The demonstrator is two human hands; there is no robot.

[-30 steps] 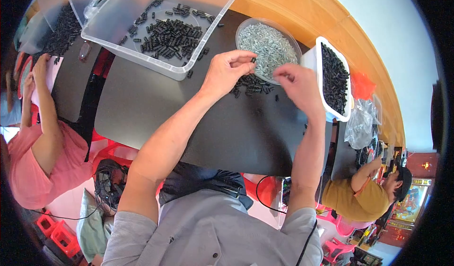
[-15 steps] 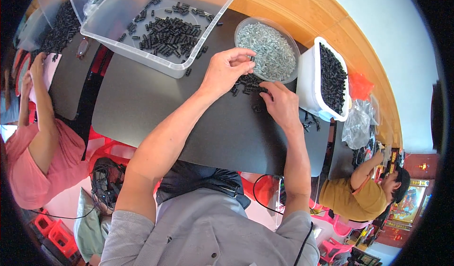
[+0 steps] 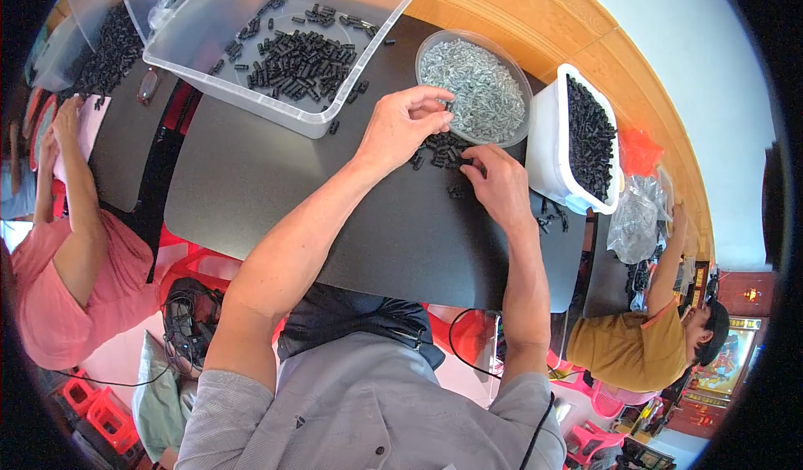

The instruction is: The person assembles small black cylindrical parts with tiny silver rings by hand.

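Beside the round bowl, my left hand (image 3: 403, 127) is closed, thumb and fingertips pinching a small black plastic part (image 3: 449, 107). My right hand (image 3: 499, 182) reaches into the right edge of a loose pile of black plastic parts (image 3: 443, 147) below the bowl. Its thumb and forefinger are drawn together at the pile; what lies between them is too small to make out. The clear round bowl (image 3: 525, 127) is filled with small, shiny, silvery pieces. A few black parts (image 3: 456, 191) lie apart, under my right fingers.
A large clear bin (image 3: 276, 112) of black parts stands at the back left of the dark table (image 3: 393, 244). To the right is a white tub (image 3: 544, 148) filled with black parts, with thin black pieces (image 3: 552, 217) near it. Co-workers sit on both sides.
My right fingers have shifted very slightly at the pile; my left hand is nearly still. The co-worker on the right has stretched an arm up toward the plastic bag.
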